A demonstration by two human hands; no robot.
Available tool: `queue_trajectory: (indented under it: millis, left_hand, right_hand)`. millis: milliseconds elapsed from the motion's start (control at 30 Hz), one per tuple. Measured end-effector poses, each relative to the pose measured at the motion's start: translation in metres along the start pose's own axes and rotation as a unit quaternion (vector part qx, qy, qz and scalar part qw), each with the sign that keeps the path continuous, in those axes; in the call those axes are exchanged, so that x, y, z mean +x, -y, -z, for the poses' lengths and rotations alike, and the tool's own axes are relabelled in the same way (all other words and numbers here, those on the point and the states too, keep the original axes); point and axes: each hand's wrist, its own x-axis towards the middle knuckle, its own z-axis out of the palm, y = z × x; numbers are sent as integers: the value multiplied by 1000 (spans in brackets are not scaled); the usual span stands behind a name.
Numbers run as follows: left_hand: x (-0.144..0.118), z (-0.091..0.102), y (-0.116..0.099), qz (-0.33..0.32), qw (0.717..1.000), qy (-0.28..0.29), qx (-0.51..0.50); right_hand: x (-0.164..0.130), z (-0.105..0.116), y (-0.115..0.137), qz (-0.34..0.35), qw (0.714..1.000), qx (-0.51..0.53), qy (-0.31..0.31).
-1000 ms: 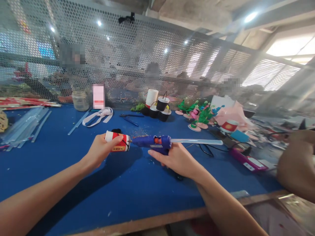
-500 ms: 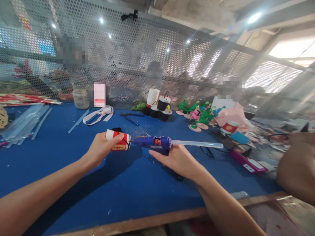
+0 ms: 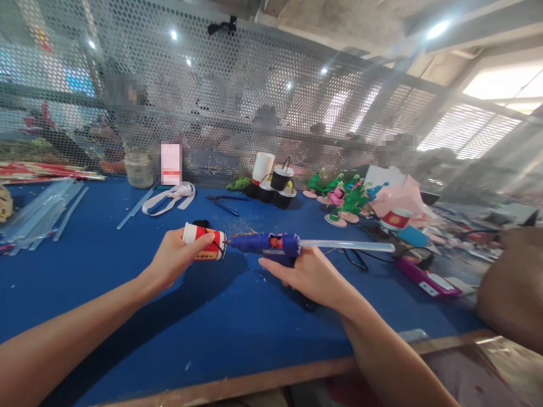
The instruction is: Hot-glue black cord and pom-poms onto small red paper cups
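Glue gun point(image 3: 265, 244) grip hidden, seemingly behind right hand point(image 3: 311, 276).

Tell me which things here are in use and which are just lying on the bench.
In use:
left hand holding the red cup
right hand holding the glue gun, nozzle at the cup

Lying about:
spare glue sticks
white ribbon
black cups
green paper flowers
jar
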Motion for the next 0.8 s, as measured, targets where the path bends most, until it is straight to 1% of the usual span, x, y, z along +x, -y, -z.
queue_trajectory:
  millis: [100, 233, 400, 567, 733, 800]
  left_hand:
    - [1, 1, 2, 7, 1000, 10, -12]
    - [2, 2, 2, 20, 1000, 9, -7]
    - [1, 1, 1, 34, 999, 13, -29]
    - [1, 1, 2, 30, 999, 16, -33]
    - [0, 1, 1, 30, 998, 19, -47]
    - [1, 1, 2, 31, 998, 21, -44]
  right_hand:
    - [0, 2, 1, -1, 1000, 5, 8]
    - [0, 3, 2, -6, 1000, 16, 15]
    - [1, 5, 0, -25, 998, 52, 23]
    - [1, 6, 0, -34, 997, 60, 43]
    - [1, 7, 1, -39, 997, 55, 31]
    - [2, 7, 1, -37, 997, 57, 40]
